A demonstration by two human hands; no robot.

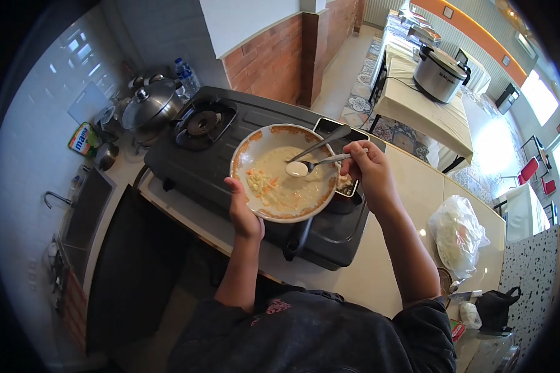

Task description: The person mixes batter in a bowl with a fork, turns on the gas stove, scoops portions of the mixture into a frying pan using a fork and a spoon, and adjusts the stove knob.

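Observation:
My left hand (245,211) grips the near left rim of a wide bowl (238,165) with an orange-brown patterned border, held over the stove. Pale batter (286,193) fills its bottom, with shredded orange and pale green vegetables (261,183) at the left. My right hand (366,169) pinches the handle of a spoon (331,160); its bowl carries pale liquid just above the batter. A second metal utensil (320,142) leans on the far right rim with its end in the batter, its kind unclear. Beneath the bowl a dark rectangular pan (347,186) with food inside is mostly hidden.
The two-burner gas stove (186,158) shows its left burner (202,122) bare. Pots (149,105), a water bottle (185,74) and a green packet (82,140) stand behind left, near the sink (84,211). A plastic bag (459,236) lies on the right counter; a large cooker (440,74) stands beyond.

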